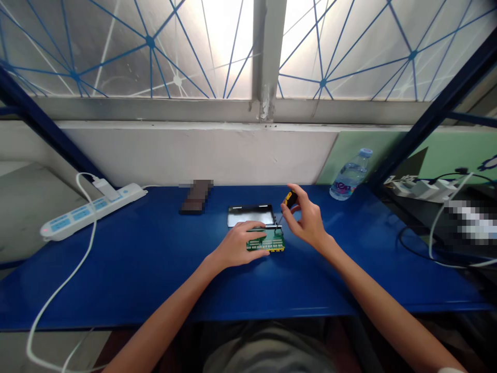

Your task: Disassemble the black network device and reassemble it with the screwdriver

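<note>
Loosely curled, the right hand (309, 220) holds a screwdriver (290, 199).

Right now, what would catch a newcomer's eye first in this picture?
At the middle of the blue table, the left hand holds a green circuit board, while the right hand points a yellow-and-black screwdriver down toward it. Just behind the board lies a shallow, dark-rimmed tray. A clear water bottle stands at the back right.
</note>
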The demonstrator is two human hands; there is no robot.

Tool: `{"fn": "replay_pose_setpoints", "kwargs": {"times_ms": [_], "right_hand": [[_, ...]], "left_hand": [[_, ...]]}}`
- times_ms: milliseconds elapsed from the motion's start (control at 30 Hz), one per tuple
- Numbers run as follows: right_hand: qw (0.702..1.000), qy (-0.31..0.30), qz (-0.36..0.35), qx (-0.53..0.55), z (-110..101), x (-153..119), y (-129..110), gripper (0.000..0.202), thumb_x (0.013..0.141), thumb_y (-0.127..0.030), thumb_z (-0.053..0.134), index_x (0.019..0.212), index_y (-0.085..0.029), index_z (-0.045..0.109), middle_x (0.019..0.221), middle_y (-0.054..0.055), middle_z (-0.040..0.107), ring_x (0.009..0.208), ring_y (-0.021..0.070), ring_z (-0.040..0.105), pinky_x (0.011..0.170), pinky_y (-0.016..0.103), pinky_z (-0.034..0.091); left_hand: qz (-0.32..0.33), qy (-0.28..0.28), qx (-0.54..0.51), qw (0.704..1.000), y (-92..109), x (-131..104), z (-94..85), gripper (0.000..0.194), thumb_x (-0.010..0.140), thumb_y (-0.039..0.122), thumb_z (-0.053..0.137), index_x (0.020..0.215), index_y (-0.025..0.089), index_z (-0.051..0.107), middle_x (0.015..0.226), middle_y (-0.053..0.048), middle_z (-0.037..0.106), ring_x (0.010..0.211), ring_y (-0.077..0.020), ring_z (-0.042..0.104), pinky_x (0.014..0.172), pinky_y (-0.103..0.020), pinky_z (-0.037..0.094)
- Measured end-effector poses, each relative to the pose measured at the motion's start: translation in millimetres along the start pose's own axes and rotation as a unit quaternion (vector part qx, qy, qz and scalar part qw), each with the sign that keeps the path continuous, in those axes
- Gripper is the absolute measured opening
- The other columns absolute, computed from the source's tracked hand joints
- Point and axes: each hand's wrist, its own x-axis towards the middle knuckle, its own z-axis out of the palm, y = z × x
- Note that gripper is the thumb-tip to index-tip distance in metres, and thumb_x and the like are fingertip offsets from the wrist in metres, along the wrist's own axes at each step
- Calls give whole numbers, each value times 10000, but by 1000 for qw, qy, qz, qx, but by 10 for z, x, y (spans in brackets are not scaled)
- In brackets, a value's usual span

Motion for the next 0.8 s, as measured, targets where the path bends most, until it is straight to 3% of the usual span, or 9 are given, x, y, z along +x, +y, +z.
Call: {"fn": "replay_pose_setpoints", "kwargs": {"times_ms": [100,200,300,567,800], "right_hand": [[1000,-14,1,17,-2,35,10,525,949,-330,560,1448,-256,415,936,44,687,664,163,649,619,287,578],[1000,12,5,-11,15,63,29,482,911,-394,641,1352,-250,511,814,9,656,592,149,617,603,279,565],[999,35,18,-28,35,53,13,447,893,-399,671,1289,-240,538,815,5,649,555,137,600,568,264,539],[998,1,69,-10,23,12,-10,512,906,-332,634,1379,-225,469,748,-14,634,548,148,620,551,268,516],[986,-46,133,88,-5,69,-27,523,906,-285,606,1402,-237,449,910,20,683,623,143,644,563,267,545]], "left_hand": [[0,-4,-4,1000,2,6,-8,362,753,381,844,1062,210,762,1271,-118,691,1160,-313,658,1007,-477,518],[-7,-11,6,1000,-3,8,-10,385,748,387,848,1076,209,755,1279,-115,687,1156,-318,661,1000,-485,519],[1,-17,16,1000,-9,1,-9,399,759,394,839,1096,203,742,1291,-111,681,1158,-311,660,995,-472,520],[31,-19,64,997,11,-41,14,488,776,437,823,1171,183,688,1310,-133,658,1184,-321,630,998,-487,494],[3,-6,43,999,4,-50,60,461,817,467,778,1183,200,692,1304,-135,649,1201,-323,614,992,-494,501]]}}
